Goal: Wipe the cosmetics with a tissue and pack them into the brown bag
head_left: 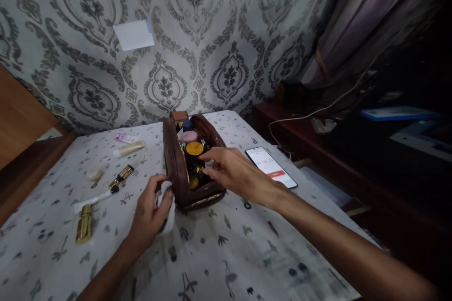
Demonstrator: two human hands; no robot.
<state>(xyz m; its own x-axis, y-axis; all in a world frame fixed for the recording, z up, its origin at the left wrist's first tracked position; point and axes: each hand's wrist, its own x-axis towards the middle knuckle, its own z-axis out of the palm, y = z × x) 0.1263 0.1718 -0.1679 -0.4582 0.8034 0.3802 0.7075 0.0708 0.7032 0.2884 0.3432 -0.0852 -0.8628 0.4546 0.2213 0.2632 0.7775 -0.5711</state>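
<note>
An unzipped brown toiletry bag (pixel 174 174) stands on the table, filled with cosmetics. Inside it I see a dark jar with a yellow lid (pixel 194 148), a pink round item (pixel 189 137) and a dark blue item (pixel 187 125). My right hand (pixel 229 169) reaches in over the bag's right side, fingers curled together beside the jar; what they grip, if anything, is too dark to make out. My left hand (pixel 151 209) is closed on a crumpled white cloth (pixel 168 211), its fingers against the bag's near left side.
Left of the bag lie a cream tube (pixel 131 148), a pink packet (pixel 125 138), a black-and-gold lipstick (pixel 121 176), a slim white tube (pixel 93 200), a gold bottle (pixel 84 225) and a small pale item (pixel 94 175). A phone (pixel 270 167) showing a timer lies at right.
</note>
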